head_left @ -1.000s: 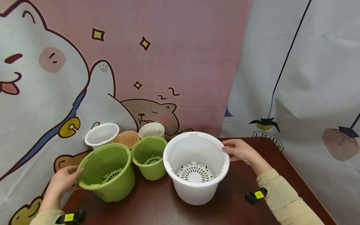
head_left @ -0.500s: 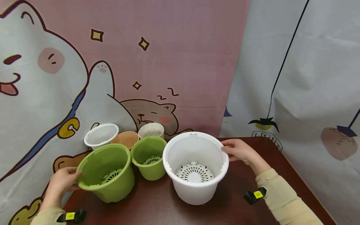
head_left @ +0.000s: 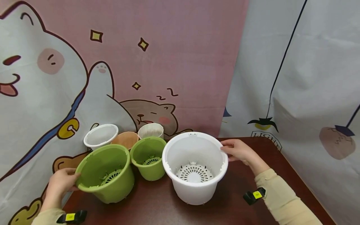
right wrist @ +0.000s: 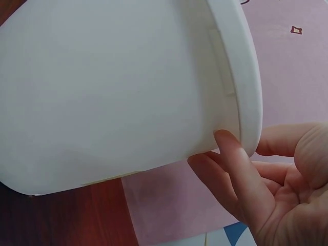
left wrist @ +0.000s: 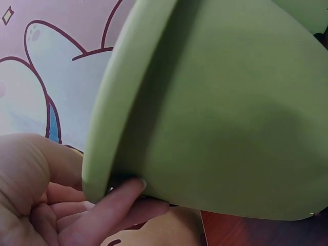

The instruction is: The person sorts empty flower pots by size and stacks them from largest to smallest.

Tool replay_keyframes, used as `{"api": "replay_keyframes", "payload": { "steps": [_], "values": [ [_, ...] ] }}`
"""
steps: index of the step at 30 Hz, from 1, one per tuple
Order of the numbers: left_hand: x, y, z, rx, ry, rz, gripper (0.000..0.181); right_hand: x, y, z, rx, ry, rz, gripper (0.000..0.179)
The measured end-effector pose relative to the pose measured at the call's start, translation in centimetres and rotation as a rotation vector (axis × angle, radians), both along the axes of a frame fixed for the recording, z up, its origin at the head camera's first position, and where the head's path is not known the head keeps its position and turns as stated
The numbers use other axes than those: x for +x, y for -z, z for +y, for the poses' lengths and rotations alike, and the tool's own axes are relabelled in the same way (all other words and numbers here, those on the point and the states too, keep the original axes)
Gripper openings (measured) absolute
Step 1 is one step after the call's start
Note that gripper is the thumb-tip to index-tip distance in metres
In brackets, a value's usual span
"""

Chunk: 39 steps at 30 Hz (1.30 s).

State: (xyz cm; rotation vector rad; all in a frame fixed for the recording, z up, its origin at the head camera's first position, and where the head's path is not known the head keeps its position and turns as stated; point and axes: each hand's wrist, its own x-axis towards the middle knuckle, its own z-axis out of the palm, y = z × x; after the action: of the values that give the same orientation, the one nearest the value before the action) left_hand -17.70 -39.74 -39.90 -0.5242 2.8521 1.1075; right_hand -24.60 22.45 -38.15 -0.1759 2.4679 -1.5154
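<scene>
In the head view, a large green plastic flowerpot (head_left: 122, 184) stands at the left of the table, its slotted bottom visible inside. My left hand (head_left: 60, 185) grips its left rim; the left wrist view shows fingers curled under the lip of the green pot (left wrist: 220, 118). Right of centre is a larger white flowerpot (head_left: 194, 191), also with a slotted bottom. Its right rim is pinched by my right hand (head_left: 238, 151), and fingertips press beneath the lip of the white pot (right wrist: 113, 92) in the right wrist view. A smaller green pot (head_left: 152, 172) stands between the two.
Behind the green pots are a white pot (head_left: 101, 137), an orange pot (head_left: 127, 139) and a white ribbed pot (head_left: 151, 130). The dark red table (head_left: 146, 206) runs back to a printed cloth wall (head_left: 197, 68) with cartoon animals. A pale cloth hangs along the right side.
</scene>
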Motion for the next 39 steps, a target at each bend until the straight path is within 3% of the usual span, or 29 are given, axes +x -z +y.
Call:
{"api": "replay_keyframes", "payload": {
  "steps": [4,9,21,30,39],
  "values": [
    [0.3,0.1,-0.1,0.003,-0.025,0.001,0.055,0.0,0.0,-0.1,0.006,0.001,0.002,0.044],
    [0.7,0.4,-0.2,0.067,-0.080,0.015,0.057,0.1,0.0,-0.1,0.002,0.005,0.000,0.044],
    [1.6,0.5,-0.4,0.126,-0.134,0.068,0.056,0.0,0.1,0.0,-0.004,0.007,0.000,0.043],
    [2.4,-0.1,-1.2,0.314,-0.193,0.047,0.063,0.2,0.0,0.0,-0.034,-0.012,-0.004,0.044],
    [3.3,-1.0,-1.1,0.418,-0.262,0.056,0.069,0.3,-0.2,-0.1,-0.039,-0.019,0.001,0.044]
  ]
}}
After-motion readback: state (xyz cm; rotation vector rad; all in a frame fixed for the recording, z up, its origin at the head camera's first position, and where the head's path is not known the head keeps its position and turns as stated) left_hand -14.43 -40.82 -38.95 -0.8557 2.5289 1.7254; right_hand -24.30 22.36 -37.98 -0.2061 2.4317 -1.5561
